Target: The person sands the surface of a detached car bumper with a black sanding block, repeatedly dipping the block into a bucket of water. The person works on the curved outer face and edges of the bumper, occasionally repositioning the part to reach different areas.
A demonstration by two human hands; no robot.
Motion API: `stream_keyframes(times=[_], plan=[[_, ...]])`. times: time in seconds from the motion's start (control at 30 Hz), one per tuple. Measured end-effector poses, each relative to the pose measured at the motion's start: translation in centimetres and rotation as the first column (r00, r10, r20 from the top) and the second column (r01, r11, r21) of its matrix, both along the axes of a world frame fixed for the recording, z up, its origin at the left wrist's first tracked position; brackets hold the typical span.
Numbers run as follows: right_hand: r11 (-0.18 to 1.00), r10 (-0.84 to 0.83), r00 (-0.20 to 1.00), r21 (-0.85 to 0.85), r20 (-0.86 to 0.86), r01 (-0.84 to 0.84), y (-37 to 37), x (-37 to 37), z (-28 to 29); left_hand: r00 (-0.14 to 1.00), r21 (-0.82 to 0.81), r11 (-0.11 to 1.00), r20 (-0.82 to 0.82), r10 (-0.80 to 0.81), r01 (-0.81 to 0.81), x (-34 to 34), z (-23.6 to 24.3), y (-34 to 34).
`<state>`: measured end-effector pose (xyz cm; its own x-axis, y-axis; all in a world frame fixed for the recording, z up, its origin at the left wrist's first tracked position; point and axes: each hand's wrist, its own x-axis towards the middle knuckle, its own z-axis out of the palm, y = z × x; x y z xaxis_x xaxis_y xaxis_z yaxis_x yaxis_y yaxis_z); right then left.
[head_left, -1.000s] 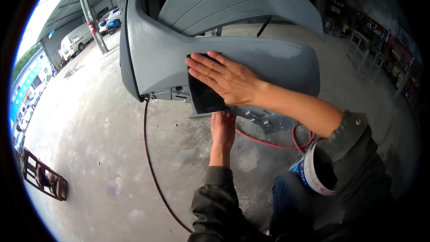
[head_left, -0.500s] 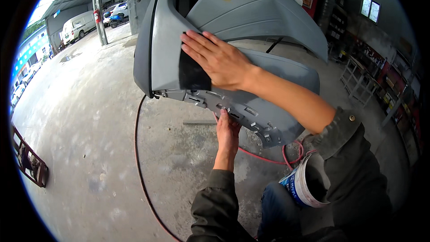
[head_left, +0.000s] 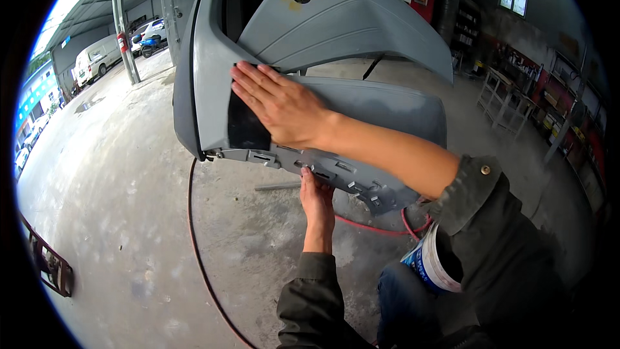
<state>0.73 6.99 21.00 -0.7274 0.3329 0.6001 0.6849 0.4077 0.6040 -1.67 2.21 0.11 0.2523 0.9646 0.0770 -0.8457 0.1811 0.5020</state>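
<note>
A grey car bumper (head_left: 381, 106) hangs before me, with ribbed panels, a round hole ringed by a yellowish patch, and a lower flange full of slots and clips. My right hand (head_left: 287, 106) lies flat over a black sheet, apparently sandpaper (head_left: 247, 126), pressing it to the bumper's left part. Its fingers are stretched out and its thumb is hidden. Below, my left hand (head_left: 316, 201) grips the slotted flange (head_left: 342, 167), thumb on the near side and the other fingers mostly hidden behind it.
A white and blue bucket (head_left: 434, 265) stands by my knee. A dark hose (head_left: 197, 252) and a red hose (head_left: 371, 229) run over the concrete floor. Metal frames (head_left: 504, 100) and shelving stand at right, a brown metal frame (head_left: 48, 258) at far left. A van (head_left: 98, 58) is parked outside.
The whole view has shifted, so the bumper sits further left and lower. My right hand has slid slightly down the bumper with the sandpaper. My left hand keeps its place on the flange.
</note>
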Motion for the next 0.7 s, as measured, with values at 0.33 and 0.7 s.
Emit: stream_keyframes(times=[0.33, 0.7], plan=[[0.995, -0.095, 0.972, -0.053, -0.213, 0.085, -1.8, -1.7, -3.4, 1.0, 0.03, 1.0, -0.021, -0.002, 0.003, -1.0, 0.6, -0.3], [0.985, -0.151, 0.952, -0.123, -0.268, 0.121, -2.9, -2.3, -4.8, 0.997, -0.022, 0.999, -0.064, 0.04, -0.041, -1.4, 1.0, -0.5]])
